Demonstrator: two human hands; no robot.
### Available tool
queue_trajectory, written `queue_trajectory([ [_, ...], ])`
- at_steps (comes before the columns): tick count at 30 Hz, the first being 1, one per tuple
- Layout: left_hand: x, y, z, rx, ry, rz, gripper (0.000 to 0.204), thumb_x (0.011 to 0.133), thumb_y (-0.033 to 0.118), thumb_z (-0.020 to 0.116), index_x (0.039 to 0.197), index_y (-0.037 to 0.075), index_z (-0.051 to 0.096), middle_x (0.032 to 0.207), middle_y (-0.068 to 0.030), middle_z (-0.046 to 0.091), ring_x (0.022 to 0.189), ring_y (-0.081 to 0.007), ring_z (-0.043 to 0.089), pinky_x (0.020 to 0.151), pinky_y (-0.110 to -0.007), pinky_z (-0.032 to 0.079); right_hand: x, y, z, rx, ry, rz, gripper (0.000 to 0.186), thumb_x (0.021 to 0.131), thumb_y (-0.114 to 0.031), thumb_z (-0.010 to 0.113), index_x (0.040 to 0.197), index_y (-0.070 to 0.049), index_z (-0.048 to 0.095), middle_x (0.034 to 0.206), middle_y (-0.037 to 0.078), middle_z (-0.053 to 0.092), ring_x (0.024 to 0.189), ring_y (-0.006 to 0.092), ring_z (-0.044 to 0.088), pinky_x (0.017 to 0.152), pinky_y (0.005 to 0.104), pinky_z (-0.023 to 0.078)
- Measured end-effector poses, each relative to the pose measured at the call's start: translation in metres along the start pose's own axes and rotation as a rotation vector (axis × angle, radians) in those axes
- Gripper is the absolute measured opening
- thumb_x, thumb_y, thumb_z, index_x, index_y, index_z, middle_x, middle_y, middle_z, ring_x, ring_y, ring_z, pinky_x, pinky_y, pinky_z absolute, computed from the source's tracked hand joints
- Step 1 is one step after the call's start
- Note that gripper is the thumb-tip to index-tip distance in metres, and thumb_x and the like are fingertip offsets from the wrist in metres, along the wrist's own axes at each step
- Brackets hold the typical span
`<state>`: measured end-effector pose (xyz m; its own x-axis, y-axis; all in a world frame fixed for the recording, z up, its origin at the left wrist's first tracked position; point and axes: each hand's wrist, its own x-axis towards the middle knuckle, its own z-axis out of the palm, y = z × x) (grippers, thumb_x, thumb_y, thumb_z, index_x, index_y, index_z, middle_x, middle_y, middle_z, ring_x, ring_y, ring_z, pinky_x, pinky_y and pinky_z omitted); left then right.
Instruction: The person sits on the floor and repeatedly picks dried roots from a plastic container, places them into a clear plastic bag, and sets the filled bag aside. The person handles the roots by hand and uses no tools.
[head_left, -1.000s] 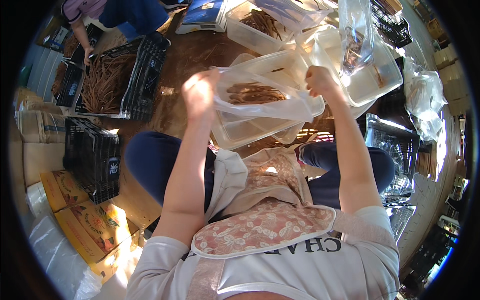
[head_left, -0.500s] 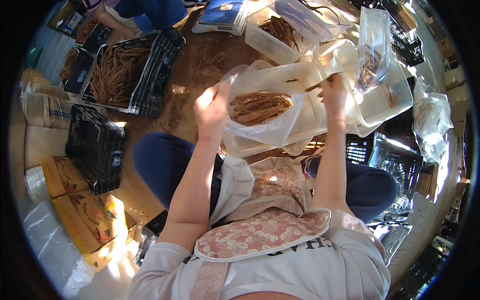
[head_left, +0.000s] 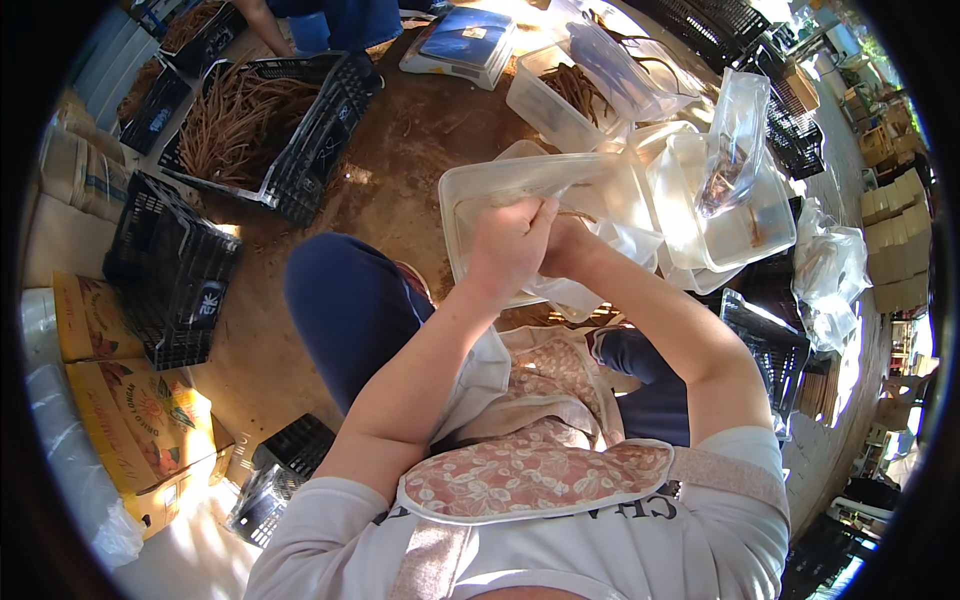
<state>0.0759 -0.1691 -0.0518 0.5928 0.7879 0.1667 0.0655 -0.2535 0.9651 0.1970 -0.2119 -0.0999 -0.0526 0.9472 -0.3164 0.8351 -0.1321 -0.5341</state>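
Head view: left hand and right hand closed on bag trailing rightward, long axis unclear.

Brown flr ctr, grey flr R; sun patches lower L.

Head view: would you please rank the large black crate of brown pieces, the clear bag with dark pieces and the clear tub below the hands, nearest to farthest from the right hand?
From the right hand:
1. Clear tub: overlapped by the hand.
2. Clear bag: upper right.
3. Large black crate: upper left.
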Motion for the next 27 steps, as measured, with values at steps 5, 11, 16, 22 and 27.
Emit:
queue_trajectory([
  [5,-0.009,-0.005,0.001,-0.179,0.0,-0.143,0.026,0.087,0.018,0.058,0.077,-0.005,0.06,0.059,-0.0024,0.051,0.059,-0.0056,0.042,0.052,-0.023,0.037,-0.016,-0.004,0.012,0.227,0.104,-0.173,0.026,0.081,-0.004,0.049,0.107,-0.003,0.055,0.106,0.012,0.058,0.101,0.022,0.055,0.082,0.0298,0.046],
  [11,-0.015,0.0,0.031,-0.274,-0.025,0.031,0.023,0.086,0.016,0.059,0.074,-0.004,0.058,0.058,-0.0021,0.047,0.058,-0.0066,0.041,0.052,-0.023,0.036,-0.036,-0.027,-0.006,0.551,0.114,0.102,0.026,0.082,-0.005,0.056,0.107,-0.003,0.054,0.106,0.013,0.057,0.101,0.0197,0.052,0.083,0.0324,0.044],
  [16,-0.016,0.002,0.04,-0.348,-0.093,-0.077,0.023,0.079,0.007,0.059,0.06,-0.003,0.052,0.048,-0.0128,0.043,0.045,-0.0196,0.04,0.048,-0.033,0.032,-0.037,-0.035,-0.013,0.386,0.113,0.161,0.029,0.08,-0.008,0.058,0.108,-0.004,0.055,0.108,0.014,0.057,0.104,0.0208,0.051,0.085,0.0327,0.043],
  [22,-0.012,-0.007,0.041,-0.083,-0.007,0.143,0.024,0.079,0.008,0.059,0.058,-0.001,0.051,0.048,-0.0114,0.044,0.044,-0.0196,0.041,0.048,-0.033,0.032,-0.019,-0.023,0.012,0.117,0.109,0.241,0.032,0.079,-0.012,0.061,0.11,-0.005,0.056,0.111,0.016,0.056,0.108,0.0222,0.05,0.086,0.0332,0.043],
  [27,0.005,-0.009,0.02,-0.409,0.036,-0.222,0.026,0.082,0.019,0.059,0.066,-0.001,0.057,0.054,-0.008,0.049,0.051,-0.0148,0.046,0.054,-0.031,0.037,-0.006,-0.041,-0.011,-0.04,0.059,0.363,0.035,0.077,-0.015,0.063,0.111,-0.005,0.056,0.113,0.017,0.056,0.111,0.0233,0.05,0.087,0.0335,0.042],
])
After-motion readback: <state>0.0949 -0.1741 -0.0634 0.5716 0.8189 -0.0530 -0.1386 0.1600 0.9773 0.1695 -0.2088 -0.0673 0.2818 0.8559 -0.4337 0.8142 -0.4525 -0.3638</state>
